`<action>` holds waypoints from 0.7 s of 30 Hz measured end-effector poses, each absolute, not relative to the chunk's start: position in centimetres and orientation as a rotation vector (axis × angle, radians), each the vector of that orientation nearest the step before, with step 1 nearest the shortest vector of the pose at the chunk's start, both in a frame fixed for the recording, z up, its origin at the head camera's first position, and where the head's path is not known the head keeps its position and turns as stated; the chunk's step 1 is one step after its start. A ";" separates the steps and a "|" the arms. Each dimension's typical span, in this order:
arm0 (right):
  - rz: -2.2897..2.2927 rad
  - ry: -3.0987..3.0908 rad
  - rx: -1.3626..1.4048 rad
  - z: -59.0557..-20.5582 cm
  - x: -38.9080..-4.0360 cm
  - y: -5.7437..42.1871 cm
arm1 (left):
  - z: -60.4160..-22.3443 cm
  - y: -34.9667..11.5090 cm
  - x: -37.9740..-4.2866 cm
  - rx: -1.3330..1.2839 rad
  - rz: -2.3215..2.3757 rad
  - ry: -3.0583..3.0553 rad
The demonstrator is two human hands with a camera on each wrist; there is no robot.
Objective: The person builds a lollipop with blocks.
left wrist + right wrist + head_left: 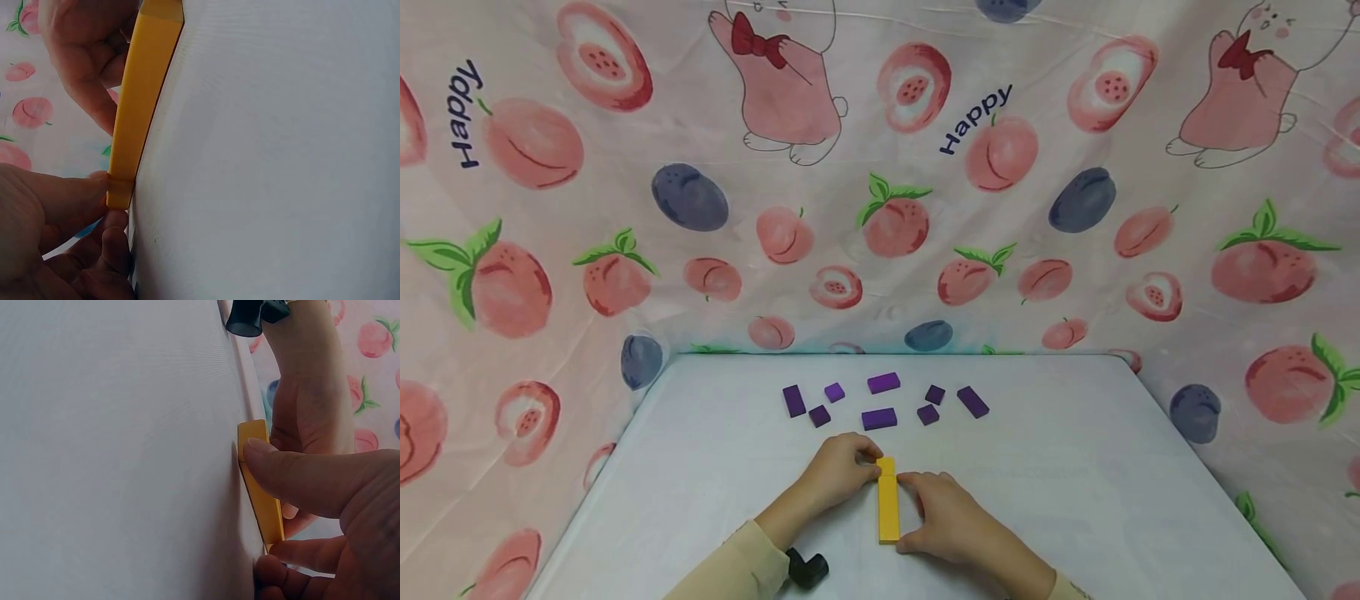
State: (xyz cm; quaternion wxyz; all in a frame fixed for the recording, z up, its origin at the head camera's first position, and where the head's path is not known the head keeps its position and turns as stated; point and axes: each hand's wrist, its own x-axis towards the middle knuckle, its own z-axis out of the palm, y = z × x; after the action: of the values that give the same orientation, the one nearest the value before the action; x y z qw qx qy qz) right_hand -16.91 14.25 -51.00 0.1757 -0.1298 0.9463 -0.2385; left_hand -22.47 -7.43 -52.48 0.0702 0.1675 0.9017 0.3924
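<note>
A long yellow block [888,510] lies on the table, pointing away from me, with a short yellow block [886,465] set end to end at its far end. My left hand [841,468] pinches the short block from the left. From the right, my right hand [951,517] grips the long block lengthwise, thumb at the near end and index finger by the far end. In the left wrist view, a thin seam shows between the two blocks near the left thumb [75,194]. The right thumb [300,478] overlaps the near end in the right wrist view.
Beyond the hands lie several purple blocks, some long like the front middle one [879,418], some small cubes like the right one [928,414]. A black device [808,571] sits at the left wrist. Fruit-print cloth [850,192] hangs behind the white table [1075,467].
</note>
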 end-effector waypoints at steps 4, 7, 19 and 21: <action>-0.682 2.680 -0.370 -51.1 -16.9 14.2 | -52.5 -7.4 -22.4 0.501 1.180 2.712; -0.685 2.678 -0.368 -51.1 -16.9 14.2 | -52.5 -7.3 -22.4 0.501 1.184 2.711; -0.687 2.679 -0.374 -51.2 -16.8 14.3 | -52.4 -7.2 -22.4 0.489 1.180 2.724; -0.688 2.678 -0.374 -51.3 -16.9 14.3 | -52.4 -7.2 -22.4 0.483 1.180 2.722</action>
State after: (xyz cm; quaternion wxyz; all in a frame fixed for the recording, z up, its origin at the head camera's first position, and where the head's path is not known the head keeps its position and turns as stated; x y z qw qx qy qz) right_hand -16.86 14.26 -51.26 0.1750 -0.1320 0.9450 -0.2427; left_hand -22.39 -7.22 -52.43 0.0680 0.1602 0.9035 0.3916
